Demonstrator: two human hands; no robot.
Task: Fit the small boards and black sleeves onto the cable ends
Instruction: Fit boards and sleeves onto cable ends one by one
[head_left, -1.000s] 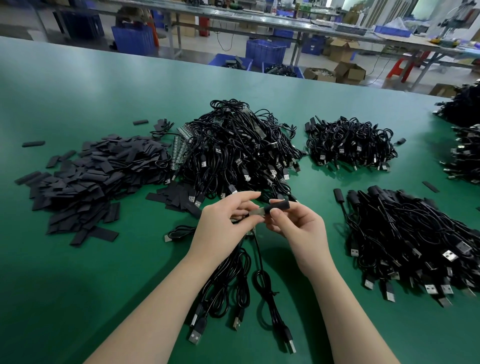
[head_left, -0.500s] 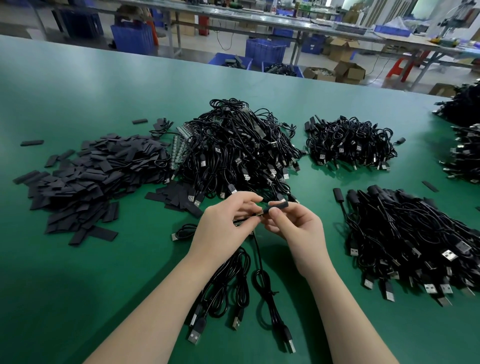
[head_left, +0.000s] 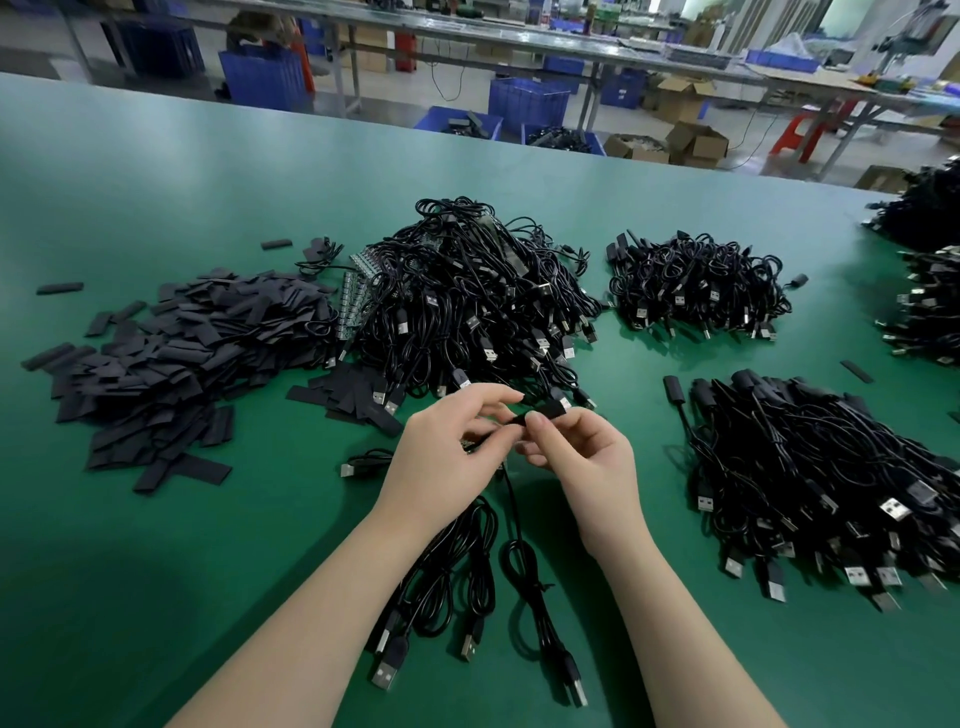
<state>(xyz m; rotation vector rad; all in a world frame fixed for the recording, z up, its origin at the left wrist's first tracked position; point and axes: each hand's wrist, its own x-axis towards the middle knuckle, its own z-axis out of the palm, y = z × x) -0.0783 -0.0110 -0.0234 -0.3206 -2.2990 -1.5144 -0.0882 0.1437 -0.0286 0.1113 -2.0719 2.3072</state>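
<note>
left hand (head_left: 441, 447) pinching the cable end | right hand (head_left: 582, 457) pinching a black sleeve (head_left: 545, 410), likely feeding it over that end | hands meeting above the green table (head_left: 156, 571) | loose sleeves (head_left: 156, 364) piling left, cables (head_left: 467, 312) behind

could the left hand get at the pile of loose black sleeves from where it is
Probably yes: the sleeve pile lies open on the table to its side, nothing between, but the left hand is busy pinching a cable end.
</note>
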